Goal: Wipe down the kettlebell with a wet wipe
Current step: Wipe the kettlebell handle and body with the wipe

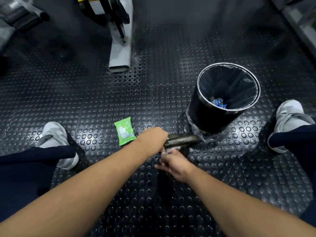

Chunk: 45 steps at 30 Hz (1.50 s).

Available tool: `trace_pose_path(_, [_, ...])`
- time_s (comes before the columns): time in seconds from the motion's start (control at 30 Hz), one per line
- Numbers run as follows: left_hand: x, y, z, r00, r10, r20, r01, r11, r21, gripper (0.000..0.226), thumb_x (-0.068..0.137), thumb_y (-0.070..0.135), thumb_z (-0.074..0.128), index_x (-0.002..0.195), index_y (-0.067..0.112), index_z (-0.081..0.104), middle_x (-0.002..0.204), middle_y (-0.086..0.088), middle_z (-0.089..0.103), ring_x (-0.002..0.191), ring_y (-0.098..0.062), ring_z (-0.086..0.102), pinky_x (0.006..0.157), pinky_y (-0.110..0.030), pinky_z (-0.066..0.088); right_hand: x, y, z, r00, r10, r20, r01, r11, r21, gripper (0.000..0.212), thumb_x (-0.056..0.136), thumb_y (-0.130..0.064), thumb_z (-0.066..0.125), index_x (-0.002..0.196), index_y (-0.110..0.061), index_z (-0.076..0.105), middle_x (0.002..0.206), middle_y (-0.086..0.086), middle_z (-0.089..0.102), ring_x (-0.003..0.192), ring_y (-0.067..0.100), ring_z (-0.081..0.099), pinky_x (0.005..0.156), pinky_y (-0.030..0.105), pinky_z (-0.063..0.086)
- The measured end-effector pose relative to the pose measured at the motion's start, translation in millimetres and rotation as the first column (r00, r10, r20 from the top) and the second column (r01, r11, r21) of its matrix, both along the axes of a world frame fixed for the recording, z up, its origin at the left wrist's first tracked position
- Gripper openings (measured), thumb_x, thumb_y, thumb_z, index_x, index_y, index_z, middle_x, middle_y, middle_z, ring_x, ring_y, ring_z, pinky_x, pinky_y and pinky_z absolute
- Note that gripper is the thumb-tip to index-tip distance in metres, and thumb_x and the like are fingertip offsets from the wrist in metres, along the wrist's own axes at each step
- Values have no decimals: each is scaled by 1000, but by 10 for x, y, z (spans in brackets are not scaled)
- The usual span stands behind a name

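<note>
A dark metal kettlebell [183,141] stands on the studded rubber floor between my feet; only its handle shows well. My left hand [153,136] grips the left end of the handle. My right hand [172,162] sits just below the handle and holds a white wet wipe [171,150] against the kettlebell. The wipe is mostly hidden by my fingers. A green pack of wet wipes [124,131] lies flat on the floor just left of my left hand.
A black round waste bin [205,108] with a liner stands right behind the kettlebell, a blue wrapper inside. My grey shoes [54,135] [289,115] flank the spot. A grey machine foot [120,53] reaches in from the top.
</note>
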<state>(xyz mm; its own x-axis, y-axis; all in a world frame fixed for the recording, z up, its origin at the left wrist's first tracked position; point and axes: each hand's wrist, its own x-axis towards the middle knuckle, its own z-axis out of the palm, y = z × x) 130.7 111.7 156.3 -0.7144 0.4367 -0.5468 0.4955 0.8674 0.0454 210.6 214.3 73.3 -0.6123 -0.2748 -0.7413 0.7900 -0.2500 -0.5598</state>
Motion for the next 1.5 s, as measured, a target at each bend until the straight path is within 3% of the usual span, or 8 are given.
trace_pose_path(0.23, [-28,2,18,999,-26,19,26,1000,-13,32,90,31,77,76,15,53,62,0,43,65,-25,56,62,-34,44,-17,83,-93,510,860,-18,-478,301,825,58,80,-26,76,132,-14,54,118,9,65,107,27,66,93,30,55])
trace_pose_path(0.57, [19,-10,55,1000,14,2,-14,1000,17,45,90,22,76,62,17,41,61,1,44,72,-28,65,64,-33,49,313,-68,26,728,663,-172,-343,570,746,39,81,-40,74,112,-29,54,78,-9,62,70,5,60,60,13,44])
trace_pose_path(0.77, [35,9,62,1000,6,9,-6,1000,2,40,92,26,75,66,17,45,61,2,44,64,-24,55,62,-32,45,-159,165,49,570,820,47,-504,304,808,48,83,-34,76,126,-18,63,120,4,69,113,24,66,87,21,46])
trace_pose_path(0.93, [53,-7,91,1000,14,-18,-13,1000,17,33,91,23,75,71,19,49,61,3,41,66,-25,55,63,-32,44,-122,132,35,957,287,-36,-284,955,87,5,87,-2,67,91,-5,66,75,10,65,78,21,65,107,53,51])
trace_pose_path(1.07, [85,-34,64,999,30,-41,-28,998,55,47,93,16,71,61,19,37,63,3,44,66,-25,50,64,-30,40,-95,274,126,994,-15,107,45,959,-279,39,92,5,47,68,-7,76,62,1,39,52,8,35,102,48,54])
trace_pose_path(1.23, [89,-34,53,998,52,-39,-51,999,20,11,92,19,72,84,13,68,83,-9,66,78,-31,68,67,-34,50,-80,108,86,991,130,-25,-129,991,37,21,93,6,52,82,-10,59,72,2,55,62,12,49,98,47,57])
trace_pose_path(1.4, [81,-34,29,999,51,-16,-50,999,12,25,93,28,73,77,15,59,80,-7,64,71,-28,62,65,-32,48,-197,123,-3,482,872,83,-524,211,825,28,87,-25,70,114,-18,64,109,6,67,103,27,67,92,32,55])
trace_pose_path(1.5, [89,-34,14,999,49,-24,-49,999,10,42,94,27,73,65,16,45,66,-1,51,68,-28,59,64,-32,46,-140,71,-41,508,858,76,-489,215,845,38,84,-25,71,120,-20,61,115,5,68,107,26,68,96,32,55])
